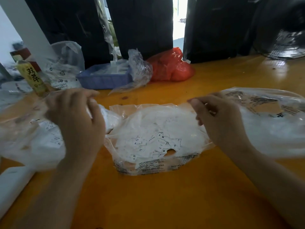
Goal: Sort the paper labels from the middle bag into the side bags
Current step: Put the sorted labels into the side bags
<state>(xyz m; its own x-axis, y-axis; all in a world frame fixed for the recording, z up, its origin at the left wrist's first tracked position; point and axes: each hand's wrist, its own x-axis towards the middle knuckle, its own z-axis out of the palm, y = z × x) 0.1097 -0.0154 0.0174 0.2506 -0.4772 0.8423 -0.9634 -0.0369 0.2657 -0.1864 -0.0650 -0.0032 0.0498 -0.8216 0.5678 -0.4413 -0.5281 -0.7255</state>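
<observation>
— How many bags, and what are they made of?

— Three clear, thin plastic bags lie in a row on the glossy orange table, all crinkled and soft. The middle bag has black print along its near edge; its long axis runs left to right and its far edge is the one turned away from the person. The left bag and the right bag sit just beside it, their inner edges touching or overlapping it.

— And the labels?

— The paper labels are small white rectangular slips with black size letters: S, M, XL. They lie in a loose heap inside the middle bag, pointing every which way, too many to count. A few more show through the left bag. The right bag's contents are a white blur.

— The hands?

— The left hand has its fingers curled over the bunched plastic where the left bag meets the middle one; it looks like a grip, though motion blur hides the fingertips. The right hand has curled fingers, thumb and forefinger pinching the near rim of the right bag.

— Anything behind?

— One blue ribbed plastic tray, one red plastic bag, one yellow printed bottle, and a black fan.
</observation>
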